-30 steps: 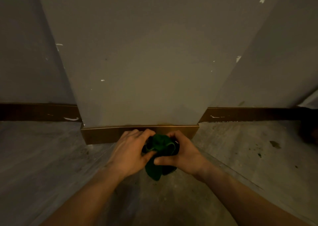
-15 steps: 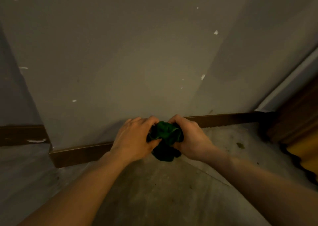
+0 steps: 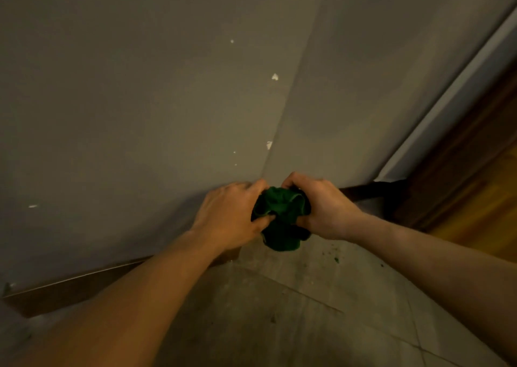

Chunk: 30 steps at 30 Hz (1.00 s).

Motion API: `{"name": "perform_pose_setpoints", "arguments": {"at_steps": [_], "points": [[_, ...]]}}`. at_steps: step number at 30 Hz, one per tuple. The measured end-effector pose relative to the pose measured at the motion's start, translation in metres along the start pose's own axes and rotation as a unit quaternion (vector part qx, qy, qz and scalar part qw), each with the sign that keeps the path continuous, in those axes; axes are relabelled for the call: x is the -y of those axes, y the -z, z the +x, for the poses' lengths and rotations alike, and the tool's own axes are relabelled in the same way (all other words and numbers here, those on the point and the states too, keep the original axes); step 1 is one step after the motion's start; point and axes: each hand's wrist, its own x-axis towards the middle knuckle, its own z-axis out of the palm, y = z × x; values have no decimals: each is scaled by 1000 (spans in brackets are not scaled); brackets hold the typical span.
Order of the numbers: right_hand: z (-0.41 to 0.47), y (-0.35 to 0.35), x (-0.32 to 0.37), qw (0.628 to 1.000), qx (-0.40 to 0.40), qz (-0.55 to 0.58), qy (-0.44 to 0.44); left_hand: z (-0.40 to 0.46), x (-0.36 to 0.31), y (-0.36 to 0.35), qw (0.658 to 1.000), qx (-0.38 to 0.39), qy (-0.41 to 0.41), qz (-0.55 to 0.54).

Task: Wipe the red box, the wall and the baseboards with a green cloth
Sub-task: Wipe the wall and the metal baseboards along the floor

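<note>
A bunched green cloth [image 3: 281, 218] hangs between both my hands in front of the pillar's right corner. My left hand [image 3: 228, 217] grips its left side and my right hand [image 3: 323, 205] grips its right side. The grey wall [image 3: 134, 109] of the pillar fills the left and middle, with small white chips in the paint. A brown baseboard [image 3: 61, 291] runs along its foot at lower left, and another dark baseboard [image 3: 361, 193] shows behind my right hand. No red box is in view.
A pale door frame [image 3: 453, 98] runs diagonally at right, with brown wood [image 3: 475, 176] beside it. The grey floor [image 3: 293, 310] has dark and green specks near my right forearm.
The view has swung right and closer to the pillar's right corner. Both hands stayed on the cloth and rose a little against the wall; the door frame has come further into view.
</note>
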Motion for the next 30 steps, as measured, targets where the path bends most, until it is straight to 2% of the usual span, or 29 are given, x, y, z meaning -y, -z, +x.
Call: {"name": "perform_pose_setpoints", "arguments": {"at_steps": [3,8,11,17,24,30], "points": [[0,-17,-30,999,10,34,12,6,-5,-14,999,36,18,32],[2,-46,-94,993,-6,115,6,21,-21,-63,996,44,61,39],[7,-75,-163,987,-9,159,8,44,-30,-125,991,49,119,37],[-2,-116,-191,990,-21,133,43,33,-29,-172,983,46,178,-19],[18,-163,-237,981,26,173,84,42,-18,-236,968,4,250,-22],[32,-187,-254,985,44,82,147,46,-6,-266,959,-11,281,-28]]}}
